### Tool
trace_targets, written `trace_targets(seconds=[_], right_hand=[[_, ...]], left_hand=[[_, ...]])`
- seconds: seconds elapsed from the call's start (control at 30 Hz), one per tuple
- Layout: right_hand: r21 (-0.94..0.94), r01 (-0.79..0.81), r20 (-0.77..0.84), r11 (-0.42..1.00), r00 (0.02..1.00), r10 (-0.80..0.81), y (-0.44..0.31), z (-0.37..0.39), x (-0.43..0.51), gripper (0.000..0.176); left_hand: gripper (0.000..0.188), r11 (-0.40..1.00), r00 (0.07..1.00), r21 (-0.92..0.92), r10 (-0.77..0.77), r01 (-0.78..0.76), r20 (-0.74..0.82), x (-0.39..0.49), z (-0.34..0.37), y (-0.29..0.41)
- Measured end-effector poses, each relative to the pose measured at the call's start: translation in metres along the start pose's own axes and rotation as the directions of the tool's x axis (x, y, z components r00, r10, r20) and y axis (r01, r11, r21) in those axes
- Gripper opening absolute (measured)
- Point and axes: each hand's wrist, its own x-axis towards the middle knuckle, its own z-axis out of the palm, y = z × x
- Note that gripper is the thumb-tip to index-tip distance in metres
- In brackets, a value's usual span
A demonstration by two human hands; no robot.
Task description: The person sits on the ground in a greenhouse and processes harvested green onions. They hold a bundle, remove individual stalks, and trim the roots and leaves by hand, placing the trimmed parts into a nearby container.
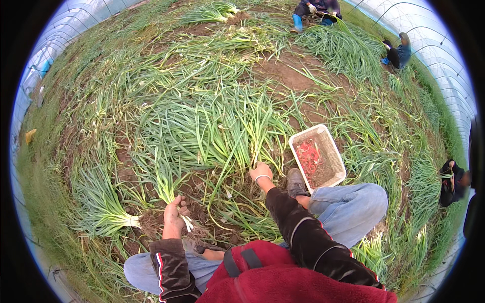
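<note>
My left hand is closed around a small bunch of green onions, with leaves pointing up and white stems and roots below the fist. Reaching forward, my right hand grips the lower stems of green onions at the near edge of a wide pile. Left of my left hand lies a bundle of green onions, bound near its brown roots. A pale plastic basket holding red bands stands right of my right hand. A pale band circles my right wrist.
Loose green onions and leaves cover much of the brown soil. Another bundle lies far ahead. Several people sit along the right side, one person at the far right. Plastic greenhouse walls curve around. My shoe touches the basket's left side.
</note>
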Motion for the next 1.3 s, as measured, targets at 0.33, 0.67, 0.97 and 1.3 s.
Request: trace_targets(seconds=[0.33,0.67,0.97,1.3], right_hand=[[0.453,0.639,0.043,0.622,0.681,-0.731,-0.088,-0.004,-0.109,0.027],[0.748,-0.213,0.61,0.628,0.593,-0.526,-0.1,0.018,-0.149,0.041],[-0.552,0.453,0.492,0.7,0.855,-0.165,0.034,0.045,-0.091,0.04],[0.764,0.005,0.512,0.645,0.603,-0.611,-0.119,0.06,-0.137,0.035]], left_hand=[[0.03,0.997,0.988,-0.072,-0.024,0.035,0.152,-0.002,0.028,-0.01],[0.01,0.975,0.953,0.019,0.212,-0.221,0.215,-0.042,0.038,0.011],[0.017,0.935,0.93,-0.056,0.353,-0.349,0.105,-0.033,0.018,0.044],[0.011,0.99,0.969,0.122,0.036,-0.067,0.246,-0.007,0.027,-0.01]])
